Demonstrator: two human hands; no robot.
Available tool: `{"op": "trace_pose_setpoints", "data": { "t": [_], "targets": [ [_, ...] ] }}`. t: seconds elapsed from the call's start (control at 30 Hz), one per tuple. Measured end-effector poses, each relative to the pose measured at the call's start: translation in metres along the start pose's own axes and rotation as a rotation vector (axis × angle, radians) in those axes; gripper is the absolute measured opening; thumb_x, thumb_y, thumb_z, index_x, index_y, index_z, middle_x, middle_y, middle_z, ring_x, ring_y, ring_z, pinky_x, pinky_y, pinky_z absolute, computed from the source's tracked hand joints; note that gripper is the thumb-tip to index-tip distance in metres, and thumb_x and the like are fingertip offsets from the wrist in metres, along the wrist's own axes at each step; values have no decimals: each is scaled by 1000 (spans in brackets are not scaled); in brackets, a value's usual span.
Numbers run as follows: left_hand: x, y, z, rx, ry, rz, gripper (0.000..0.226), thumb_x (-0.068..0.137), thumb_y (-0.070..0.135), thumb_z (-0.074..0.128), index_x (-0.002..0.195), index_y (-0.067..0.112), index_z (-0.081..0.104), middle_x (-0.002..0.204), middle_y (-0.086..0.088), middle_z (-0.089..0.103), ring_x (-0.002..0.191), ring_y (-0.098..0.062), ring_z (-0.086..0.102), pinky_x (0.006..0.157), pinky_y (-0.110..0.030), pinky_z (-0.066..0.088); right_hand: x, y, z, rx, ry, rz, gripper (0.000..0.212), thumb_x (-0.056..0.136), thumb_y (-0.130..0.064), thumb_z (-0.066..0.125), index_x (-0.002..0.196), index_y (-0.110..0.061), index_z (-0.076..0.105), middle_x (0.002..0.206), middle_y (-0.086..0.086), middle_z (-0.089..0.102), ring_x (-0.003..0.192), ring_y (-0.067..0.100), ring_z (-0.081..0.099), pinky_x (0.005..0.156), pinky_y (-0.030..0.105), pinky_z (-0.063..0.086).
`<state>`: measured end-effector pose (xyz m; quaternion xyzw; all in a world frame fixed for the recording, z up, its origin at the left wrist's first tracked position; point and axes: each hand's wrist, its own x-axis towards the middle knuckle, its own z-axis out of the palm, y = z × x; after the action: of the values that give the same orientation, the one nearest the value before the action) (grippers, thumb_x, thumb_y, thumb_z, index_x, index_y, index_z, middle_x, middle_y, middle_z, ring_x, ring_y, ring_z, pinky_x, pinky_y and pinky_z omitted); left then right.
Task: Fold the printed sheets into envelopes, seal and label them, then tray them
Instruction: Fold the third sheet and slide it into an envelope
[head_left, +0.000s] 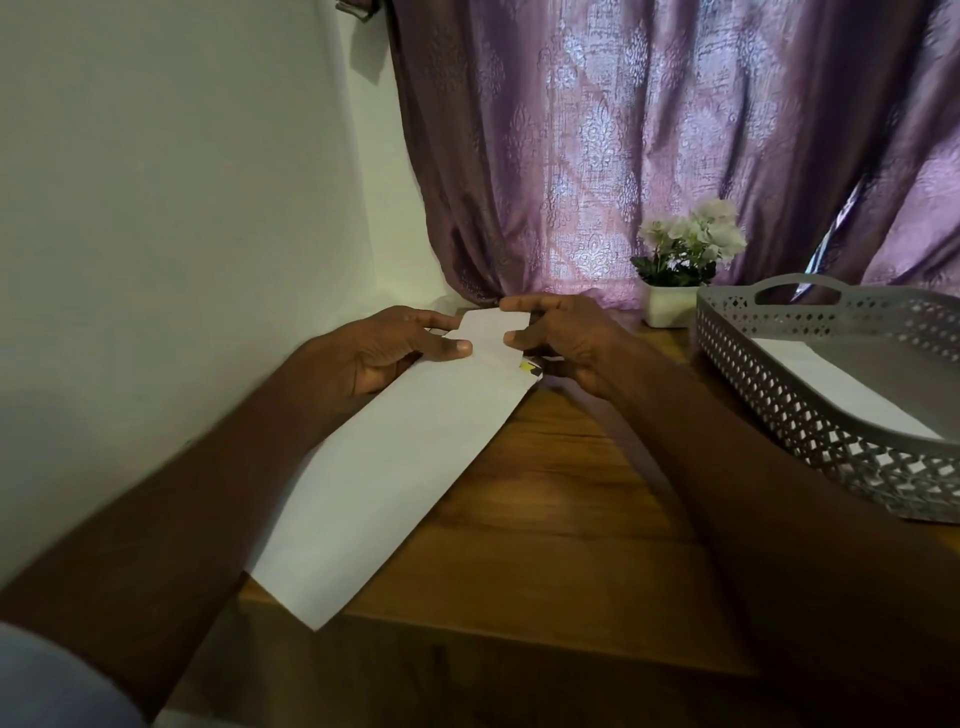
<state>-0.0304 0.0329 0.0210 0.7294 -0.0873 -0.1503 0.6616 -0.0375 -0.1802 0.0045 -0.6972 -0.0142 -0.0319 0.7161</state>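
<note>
- A long white envelope (395, 457) lies slanted across the wooden tabletop (545, 509), its near corner at the tabletop's front edge and its far end raised between both hands; its upper face is plain.
- The left hand (384, 353) grasps the envelope's far end from the left, thumb pressed on top and fingers curled beneath.
- The right hand (561, 338) pinches a small white paper piece (491, 330) at the envelope's far end, forefinger along its far edge and thumb at its right side; whether this piece is the flap or a label cannot be told.
- A scrap of yellow and dark print (529, 368) shows at the envelope's right corner, just beside the right thumb.
- A grey perforated tray (810, 415) stands on the right of the tabletop, apart from the hands; a white envelope-like sheet (841, 389) lies flat inside it.
- A small white pot of pale flowers (685, 260) stands behind the tray, against a purple patterned curtain (623, 130); a pale wall (182, 182) fills the left side.
</note>
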Motion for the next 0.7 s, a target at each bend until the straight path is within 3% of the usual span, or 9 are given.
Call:
{"op": "trace_pose_setpoints", "data": {
  "t": [0.17,0.3,0.47,0.6,0.7],
  "targets": [
    [2,0,0,39,45,6,55,79,-3,80,131,8,65,106,-16,77,81,-26,78,66,-34,64,-4,-2,0,42,-27,47,34,82,12,73,107,-10,73,114,18,74,98,31,73,60,30,59],
    [1,3,0,34,39,43,59,69,1,85,126,9,69,112,-18,75,89,-28,76,72,-36,64,1,-2,-3,123,-74,144,28,88,10,67,106,-12,69,119,16,72,107,31,71,83,39,62],
    [0,5,2,28,49,74,38,80,-5,80,113,12,72,88,-7,81,76,-22,79,64,-32,63,3,-2,-4,84,-53,145,29,85,8,71,104,-15,70,117,14,73,109,31,70,93,46,59],
    [1,5,2,70,80,111,42,76,2,85,115,14,74,105,-10,77,86,-24,77,73,-34,63,5,-4,-2,155,-56,168,27,88,13,65,102,-10,67,119,18,70,109,34,70,87,45,60],
    [-1,6,-2,125,65,66,51,68,25,88,115,10,75,109,-15,78,91,-27,76,84,-37,62,4,-6,-1,209,-33,125,29,88,16,63,102,-9,65,117,18,68,106,34,67,92,43,57]
  ]
}}
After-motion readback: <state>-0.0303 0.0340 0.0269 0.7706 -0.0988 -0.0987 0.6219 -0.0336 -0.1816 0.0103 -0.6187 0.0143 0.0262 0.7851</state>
